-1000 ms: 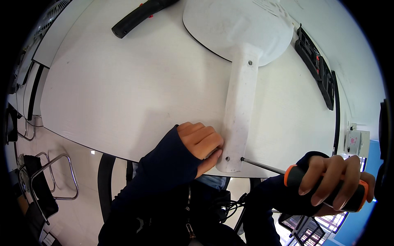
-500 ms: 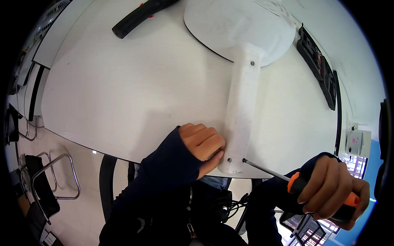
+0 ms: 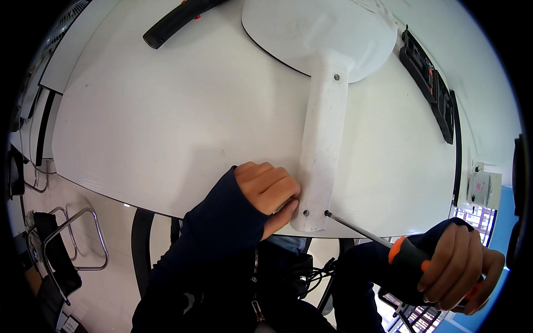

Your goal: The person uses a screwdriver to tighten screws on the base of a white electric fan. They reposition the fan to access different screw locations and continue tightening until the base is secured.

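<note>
My right hand (image 3: 458, 269) is wrapped round the black-and-orange grip of a screwdriver (image 3: 361, 231). Its shaft points left, and the tip meets a small hole low on the right side of a long white handle (image 3: 322, 144). That handle lies on the table and joins a wide, rounded white head (image 3: 322, 33) at the far end. Two more holes, each with a dark inside, show on its upper face. Curled against the handle's near left side is my left hand (image 3: 269, 191), thumb below the bent fingers; what lies inside them is hidden.
A black tool handle with red buttons (image 3: 180, 22) lies at the far left of the white table (image 3: 144, 122). On the far right rests an open black case (image 3: 427, 83). A metal-framed chair (image 3: 72, 250) stands on the floor to the left. Dark cables (image 3: 319, 277) hang below the near edge.
My right hand has shifted slightly right and rolled round the screwdriver grip, while the tip stays at the side hole. The whole view has shifted a little; my left hand keeps its place beside the handle.
</note>
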### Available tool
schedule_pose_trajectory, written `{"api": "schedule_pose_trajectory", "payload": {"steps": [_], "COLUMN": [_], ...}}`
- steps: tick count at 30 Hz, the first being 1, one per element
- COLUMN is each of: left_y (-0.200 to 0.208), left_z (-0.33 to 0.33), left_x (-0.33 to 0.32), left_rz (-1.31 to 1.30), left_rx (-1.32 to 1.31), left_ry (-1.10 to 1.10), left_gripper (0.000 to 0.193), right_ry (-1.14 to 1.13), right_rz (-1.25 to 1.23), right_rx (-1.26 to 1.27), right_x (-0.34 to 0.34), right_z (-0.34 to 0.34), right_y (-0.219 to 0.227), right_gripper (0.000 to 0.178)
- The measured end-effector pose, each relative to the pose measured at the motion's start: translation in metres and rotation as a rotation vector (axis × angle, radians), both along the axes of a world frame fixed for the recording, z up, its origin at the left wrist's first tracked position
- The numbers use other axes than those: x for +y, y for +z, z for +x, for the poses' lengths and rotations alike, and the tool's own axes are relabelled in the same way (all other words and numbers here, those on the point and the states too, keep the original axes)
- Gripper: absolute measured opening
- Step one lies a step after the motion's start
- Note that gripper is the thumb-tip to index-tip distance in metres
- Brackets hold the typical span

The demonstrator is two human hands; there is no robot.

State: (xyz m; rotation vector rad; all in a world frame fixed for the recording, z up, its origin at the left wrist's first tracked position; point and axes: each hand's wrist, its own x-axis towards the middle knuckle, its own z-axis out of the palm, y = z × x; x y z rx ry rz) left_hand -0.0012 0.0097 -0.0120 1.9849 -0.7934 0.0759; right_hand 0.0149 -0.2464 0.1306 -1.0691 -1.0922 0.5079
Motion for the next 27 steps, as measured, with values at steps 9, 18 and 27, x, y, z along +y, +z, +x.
{"api": "schedule_pose_trajectory", "payload": {"steps": [9,18,27], "left_y": [0.002,0.001,0.000], "left_z": [-0.001,-0.002,-0.003], "left_x": [0.000,-0.002,-0.001], "left_rz": [0.022,-0.022,0.009], "left_rx": [0.068,0.018,0.034], "left_ry": [0.012,0.001,0.027], "left_gripper": [0.015,0.013,0.015], "right_ry": [-0.363,-1.014,0.001], "right_rz": [-0.044,0.082,-0.044], "right_rx": [-0.073,-0.129,0.057], "right_x": [0.013,0.040,0.020], "right_z": [-0.013,-0.037,0.013], "right_y": [0.002,-0.013,0.003], "right_gripper": [0.032,0.041,0.016]}}
